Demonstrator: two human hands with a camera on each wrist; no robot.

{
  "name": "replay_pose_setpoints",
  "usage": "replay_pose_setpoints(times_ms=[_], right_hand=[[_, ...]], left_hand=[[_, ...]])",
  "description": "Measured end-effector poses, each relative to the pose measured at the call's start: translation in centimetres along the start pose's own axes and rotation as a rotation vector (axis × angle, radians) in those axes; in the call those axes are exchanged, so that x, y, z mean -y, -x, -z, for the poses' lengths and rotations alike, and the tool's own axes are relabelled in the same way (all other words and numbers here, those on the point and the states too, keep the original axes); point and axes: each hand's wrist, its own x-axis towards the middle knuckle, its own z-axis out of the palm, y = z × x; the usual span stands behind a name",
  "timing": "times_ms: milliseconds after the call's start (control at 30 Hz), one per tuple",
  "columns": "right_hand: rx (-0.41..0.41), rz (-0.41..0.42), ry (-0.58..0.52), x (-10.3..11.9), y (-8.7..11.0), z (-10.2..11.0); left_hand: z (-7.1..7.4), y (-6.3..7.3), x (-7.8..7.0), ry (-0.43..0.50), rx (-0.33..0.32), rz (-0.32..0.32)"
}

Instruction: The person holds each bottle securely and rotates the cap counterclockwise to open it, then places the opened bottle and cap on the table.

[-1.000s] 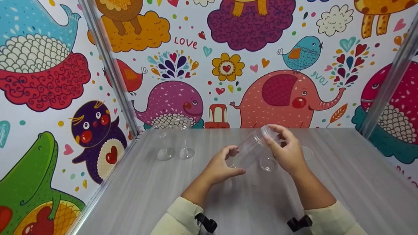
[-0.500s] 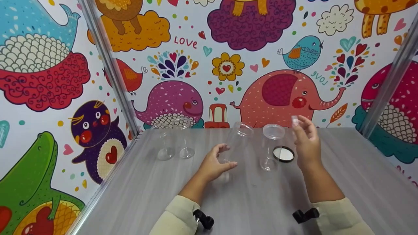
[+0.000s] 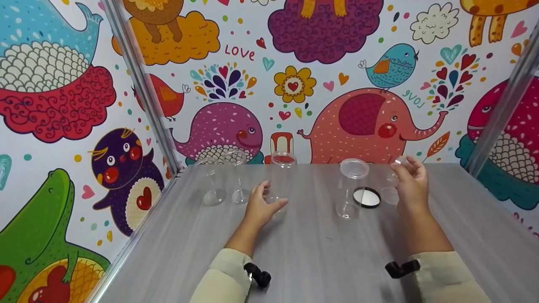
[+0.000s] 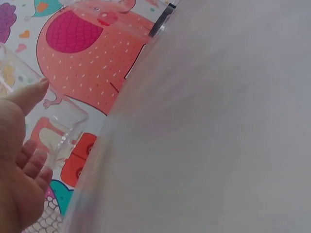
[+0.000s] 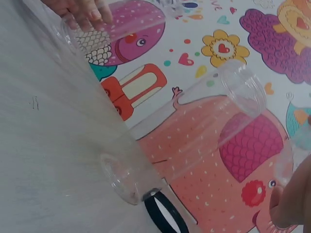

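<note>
In the head view my left hand (image 3: 260, 206) has thumb and fingers around the lower part of a clear plastic jar (image 3: 284, 160), which stands upright with an uncovered rim. The left wrist view shows the jar's clear base between thumb and fingertips. Further right, my right hand (image 3: 413, 185) pinches a small clear plastic lid (image 3: 401, 160) by its edge; my fingers hide much of it. Between the hands stands another clear jar (image 3: 354, 168), apart from both. A dark-rimmed lid (image 3: 366, 197) with a white face lies behind its base.
Two more clear jars, a left one (image 3: 214, 197) and a right one (image 3: 241, 196), stand at the table's back left. A faint clear disc (image 3: 390, 196) lies beside my right hand. Patterned panels rise behind the grey table (image 3: 320, 261).
The tilted jar is now upright and has moved left with my left hand. My right hand has come away from its top and moved right, holding the clear lid, uncovering the dark-rimmed lid.
</note>
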Motion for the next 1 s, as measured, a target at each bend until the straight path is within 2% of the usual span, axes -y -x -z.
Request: replay_pose_setpoints(times_ms=[100,200,400,600,700,833,1000], right_hand=[[0.001,-0.053,0.035,-0.7,-1.1,0.9],[-0.002,-0.084,0.122,-1.6,-2.3,1.9],[-0.009,-0.151,0.301,-3.5,-4.1,3.7],[0.070,-0.204,0.482,-5.3,-4.8,4.9],[0.085,-0.204,0.547,-5.8,-4.9,5.4],[0.051,-0.183,0.556,-6.0,-5.0,6.1],[-0.006,-0.211,0.527,-5.9,-5.1,7.5]], left_hand=[[0.4,-0.5,0.8,0.001,-0.062,0.027],[0.6,-0.7,1.4,0.008,-0.092,0.050],[0.8,-1.0,2.1,0.014,-0.128,0.079],[0.6,-0.9,2.3,0.028,-0.149,0.072],[0.6,-0.8,2.2,0.059,-0.142,0.093],[0.5,-0.9,2.1,0.084,-0.130,0.120],[0.4,-1.1,2.4,0.066,-0.134,0.085]])
